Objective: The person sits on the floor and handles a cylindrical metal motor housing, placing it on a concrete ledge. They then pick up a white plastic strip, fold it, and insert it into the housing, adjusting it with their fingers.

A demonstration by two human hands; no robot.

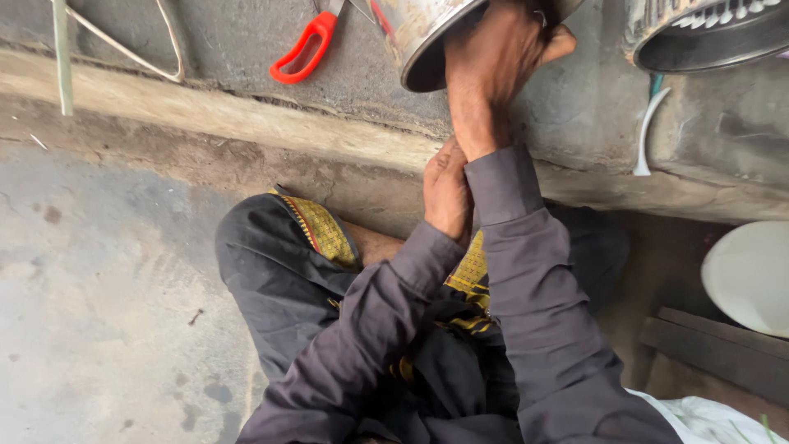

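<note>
My right hand (500, 51) reaches up into the mouth of a metal pot (419, 33) lying tilted on a raised concrete ledge, fingers curled on its rim and inside. My left hand (446, 191) rests against my right forearm just below the wrist, at the cuff of the grey sleeve, fingers together and holding no object. Both arms wear dark grey sleeves. My knees in dark trousers with a yellow patterned trim sit below.
Scissors with a red handle (306, 48) lie on the ledge left of the pot. A second metal vessel (707, 37) sits at top right, with a white handle (645, 136) below it. A white round plate (749, 275) and dark wooden planks (715, 349) are at the right.
</note>
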